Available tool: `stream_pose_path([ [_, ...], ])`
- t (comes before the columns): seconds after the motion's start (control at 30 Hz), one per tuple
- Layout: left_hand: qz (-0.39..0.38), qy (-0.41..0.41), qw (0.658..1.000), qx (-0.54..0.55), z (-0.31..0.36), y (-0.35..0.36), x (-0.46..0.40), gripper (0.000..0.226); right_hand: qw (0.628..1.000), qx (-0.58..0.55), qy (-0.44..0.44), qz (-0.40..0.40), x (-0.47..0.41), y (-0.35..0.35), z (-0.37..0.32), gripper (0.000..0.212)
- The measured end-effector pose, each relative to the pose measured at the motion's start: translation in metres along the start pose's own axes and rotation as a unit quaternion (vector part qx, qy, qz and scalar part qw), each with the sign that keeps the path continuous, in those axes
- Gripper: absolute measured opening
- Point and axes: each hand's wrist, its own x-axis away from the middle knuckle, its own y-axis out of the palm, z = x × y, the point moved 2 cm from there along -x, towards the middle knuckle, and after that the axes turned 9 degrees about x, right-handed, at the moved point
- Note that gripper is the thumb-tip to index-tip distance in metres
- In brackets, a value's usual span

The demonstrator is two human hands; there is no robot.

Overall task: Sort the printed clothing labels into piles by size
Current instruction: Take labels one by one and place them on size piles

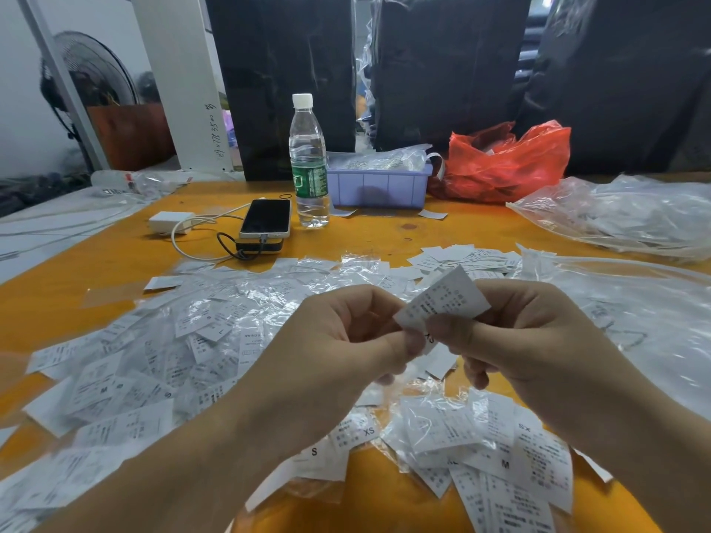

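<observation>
A label [442, 302] is being pinched at its lower edge between the left hand [346, 340] and right hand [531, 332], both curling round it above the loose labels [161, 363], so the person is seemingly reading its size, and next needs to drop it on the matching pile.

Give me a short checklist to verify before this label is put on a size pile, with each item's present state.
1. Label pinched by both the left hand and right hand: ok.
2. Only one label held: cannot tell.
3. Size letter on it readable: cannot tell, thumbs cover its lower edge.
4. Separate size piles on the table: not ok, S, XS and M labels lie mixed.
5. Water bottle capped: ok.
</observation>
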Motion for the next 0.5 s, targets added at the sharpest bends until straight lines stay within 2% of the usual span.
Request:
stream_pose_path([
  [0.23,0.011,0.013,1.0,0.004,0.0008,-0.0013,-0.0008,0.012,1.0,0.0,-0.011,-0.026,0.0003,0.0001,-0.0024,0.015],
  [0.4,0.023,0.014,1.0,0.007,0.0005,-0.0031,-0.0008,0.014,0.997,0.007,0.027,-0.072,-0.0016,-0.001,-0.0003,0.009],
  [0.5,0.025,0.006,1.0,0.006,0.0016,-0.0046,-0.0015,0.012,0.998,-0.007,0.037,-0.059,-0.0015,-0.0022,-0.0015,0.01],
])
